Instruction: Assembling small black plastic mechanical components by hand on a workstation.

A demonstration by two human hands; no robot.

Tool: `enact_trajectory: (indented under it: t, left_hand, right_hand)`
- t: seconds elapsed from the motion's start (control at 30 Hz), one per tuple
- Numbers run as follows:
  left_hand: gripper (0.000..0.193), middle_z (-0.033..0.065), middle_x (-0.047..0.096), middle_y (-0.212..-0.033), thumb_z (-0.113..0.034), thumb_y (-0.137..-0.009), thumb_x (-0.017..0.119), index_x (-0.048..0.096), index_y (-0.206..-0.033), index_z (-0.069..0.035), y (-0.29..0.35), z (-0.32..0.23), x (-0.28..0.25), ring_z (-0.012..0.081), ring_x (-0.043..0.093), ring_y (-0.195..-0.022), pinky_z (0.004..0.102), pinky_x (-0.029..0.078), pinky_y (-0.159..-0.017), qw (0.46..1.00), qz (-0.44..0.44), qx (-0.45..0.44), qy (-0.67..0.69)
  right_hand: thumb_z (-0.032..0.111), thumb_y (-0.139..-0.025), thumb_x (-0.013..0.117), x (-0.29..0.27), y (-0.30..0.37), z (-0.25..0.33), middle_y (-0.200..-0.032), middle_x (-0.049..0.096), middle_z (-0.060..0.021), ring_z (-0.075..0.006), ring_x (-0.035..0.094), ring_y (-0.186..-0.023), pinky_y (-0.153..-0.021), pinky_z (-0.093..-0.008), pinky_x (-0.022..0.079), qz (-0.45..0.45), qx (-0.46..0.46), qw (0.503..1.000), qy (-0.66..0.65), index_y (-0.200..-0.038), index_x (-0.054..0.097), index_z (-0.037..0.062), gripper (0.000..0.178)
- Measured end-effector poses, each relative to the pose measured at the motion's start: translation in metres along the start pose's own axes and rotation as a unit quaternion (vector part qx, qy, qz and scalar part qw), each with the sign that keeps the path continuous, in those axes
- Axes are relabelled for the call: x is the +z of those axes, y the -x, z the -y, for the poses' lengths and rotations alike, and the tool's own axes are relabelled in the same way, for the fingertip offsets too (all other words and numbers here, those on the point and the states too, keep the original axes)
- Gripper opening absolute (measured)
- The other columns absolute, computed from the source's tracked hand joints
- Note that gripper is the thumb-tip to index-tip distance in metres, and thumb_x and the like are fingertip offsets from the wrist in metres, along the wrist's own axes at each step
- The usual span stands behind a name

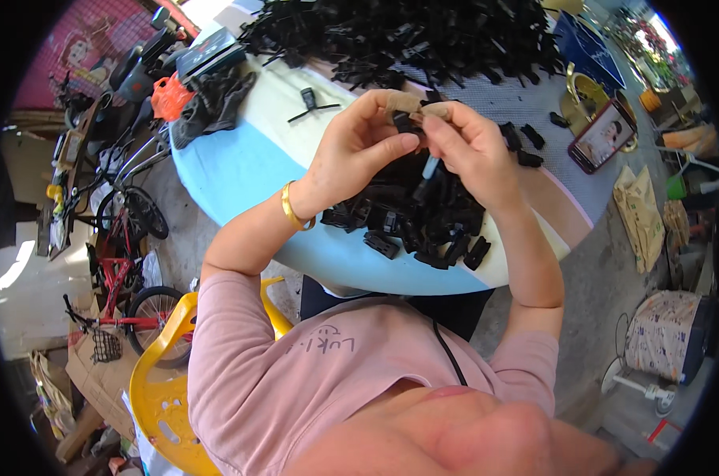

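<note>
Two curled hands at a black piece

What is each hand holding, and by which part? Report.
The left hand pinches a small black piece between thumb and fingers; the part gripped cannot be told. The right hand meets it there, its own hold unclear.

Dark, handwritten-style lettering runs across the chest of the pink shirt, with a small smiling-face drawing beside it. Faint print shows on the brown paper bag at the right, and pale marks on the blue bag at the upper right, both too small to read.
</note>
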State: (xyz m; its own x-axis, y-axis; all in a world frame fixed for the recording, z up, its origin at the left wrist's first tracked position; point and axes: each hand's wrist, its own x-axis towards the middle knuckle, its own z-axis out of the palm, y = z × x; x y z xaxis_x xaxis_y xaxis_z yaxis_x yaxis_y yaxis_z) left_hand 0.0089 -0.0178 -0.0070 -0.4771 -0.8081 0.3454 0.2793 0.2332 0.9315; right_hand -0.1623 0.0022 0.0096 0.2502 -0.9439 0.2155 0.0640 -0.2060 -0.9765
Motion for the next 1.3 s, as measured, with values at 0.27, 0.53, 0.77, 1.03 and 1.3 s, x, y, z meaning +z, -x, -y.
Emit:
enact_trajectory:
  t: [0.27,0.53,0.77,1.03,1.3]
  left_hand:
    - [0.033,0.0067,0.057,-0.101,0.001,-0.082,0.059,0.047,-0.112,0.000,0.001,0.001,-0.007,0.0068,0.053,-0.082,0.0210,0.046,-0.073,0.999,-0.017,0.023,-0.039]
    - [0.025,0.0065,0.061,-0.097,-0.002,-0.080,0.062,0.052,-0.103,0.000,0.002,0.009,-0.005,0.0042,0.056,-0.076,0.0180,0.047,-0.066,0.991,-0.040,0.098,-0.082]
    - [0.021,0.0077,0.063,-0.086,-0.004,-0.075,0.067,0.057,-0.093,0.000,0.000,0.012,-0.005,0.0116,0.060,-0.070,0.0239,0.049,-0.061,0.956,-0.085,0.184,-0.212]
    - [0.044,0.0121,0.061,-0.099,-0.024,-0.078,0.065,0.051,-0.116,-0.008,-0.035,0.015,-0.071,0.0231,0.060,-0.084,0.0338,0.047,-0.072,0.846,-0.083,0.139,-0.507]
    - [0.050,0.0201,0.062,-0.090,-0.024,-0.073,0.057,0.047,-0.118,-0.005,-0.034,0.051,-0.147,0.0348,0.060,-0.084,0.0410,0.047,-0.075,0.732,-0.066,-0.150,-0.661]
  right_hand:
    - [0.016,-0.090,0.050,0.003,0.002,0.000,-0.060,0.049,0.0048,0.0002,0.039,-0.051,-0.044,-0.0143,0.028,0.008,-0.019,0.991,0.134,-0.094,0.062,0.0022,0.019]
    - [0.014,-0.090,0.050,0.011,0.006,-0.003,-0.059,0.049,0.0039,-0.0017,0.042,-0.052,-0.047,-0.0158,0.031,-0.003,-0.046,0.986,0.159,-0.089,0.061,0.0005,0.017]
    - [0.013,-0.090,0.051,0.008,0.003,-0.008,-0.059,0.048,0.0042,-0.0022,0.042,-0.054,-0.048,-0.0167,0.033,-0.003,-0.046,0.983,0.178,-0.089,0.061,0.0004,0.016]
    - [0.012,-0.086,0.056,-0.012,-0.004,-0.001,-0.064,0.050,0.0055,-0.0010,0.042,-0.056,-0.050,-0.0152,0.033,-0.110,-0.091,0.971,0.189,-0.092,0.063,0.0001,0.015]
    - [0.009,-0.081,0.062,0.000,-0.007,-0.011,-0.063,0.059,-0.0034,-0.0059,0.052,-0.054,-0.051,-0.0190,0.041,-0.095,-0.191,0.920,0.329,-0.084,0.062,-0.0006,0.011]
